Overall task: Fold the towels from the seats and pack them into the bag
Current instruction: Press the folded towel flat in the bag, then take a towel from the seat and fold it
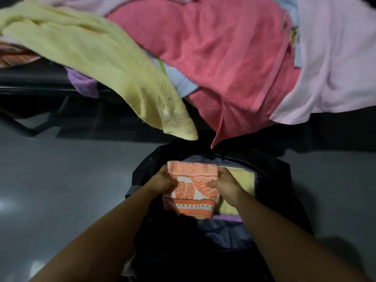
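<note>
Pale pink towel (337, 58) cut by right edge, bag (281, 174) bottom lost in shadow

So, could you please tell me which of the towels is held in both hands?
The folded orange-and-white patterned towel, gripped by the left hand and right hand over the bag. The yellow towel, pink towel and lilac towel behind lie loose, untouched.

A dim indoor seating area, its exact kind unclear: dark seats (30, 82) on thin metal legs (20, 125) stand on a smooth, glossy grey floor (61, 180) catching pale reflections. Loose towels (213, 47) in yellow, pink and lilac are heaped across them, above a dark bag (282, 176) on the floor.
</note>
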Available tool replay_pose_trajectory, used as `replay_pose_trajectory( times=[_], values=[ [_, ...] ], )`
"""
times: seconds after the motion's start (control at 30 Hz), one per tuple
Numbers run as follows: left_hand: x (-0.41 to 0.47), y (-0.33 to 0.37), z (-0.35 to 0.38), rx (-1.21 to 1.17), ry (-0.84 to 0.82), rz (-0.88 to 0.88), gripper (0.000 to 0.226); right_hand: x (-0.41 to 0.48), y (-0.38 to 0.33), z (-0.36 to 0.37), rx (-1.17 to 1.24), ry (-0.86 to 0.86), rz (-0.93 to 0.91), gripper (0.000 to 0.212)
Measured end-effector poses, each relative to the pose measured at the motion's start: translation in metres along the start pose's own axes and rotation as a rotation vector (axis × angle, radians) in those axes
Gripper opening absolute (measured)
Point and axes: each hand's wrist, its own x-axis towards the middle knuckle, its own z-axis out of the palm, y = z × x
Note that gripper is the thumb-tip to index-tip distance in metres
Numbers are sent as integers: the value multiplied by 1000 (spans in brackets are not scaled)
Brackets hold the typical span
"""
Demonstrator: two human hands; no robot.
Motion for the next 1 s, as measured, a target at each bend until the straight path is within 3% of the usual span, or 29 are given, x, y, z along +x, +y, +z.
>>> replay_pose_trajectory(
  times=[0.17,0.3,0.5,0.6,0.67,0.73,0.83,1.0],
  values=[
    [10,-14,-17,237,172,20,73,-3,13,30,-298,49,-242,57],
    [7,-18,-5,347,129,33,88,3,35,32,-565,-23,-254,41],
    [-8,-13,-11,419,141,-51,73,-1,22,26,-673,-48,-242,47],
    [-21,10,-18,622,52,-48,50,-8,-4,14,-655,-19,-225,39],
    [-37,39,-22,757,23,23,31,-18,-31,3,-635,44,-256,29],
    [-55,76,-28,785,117,151,20,-34,-67,-8,-622,115,-347,19],
    [-91,137,-35,644,230,370,8,-67,-123,-25,-585,122,-508,12],
    [-157,231,-33,490,173,612,9,-141,-207,-63,-582,66,-603,15]
  ],
)
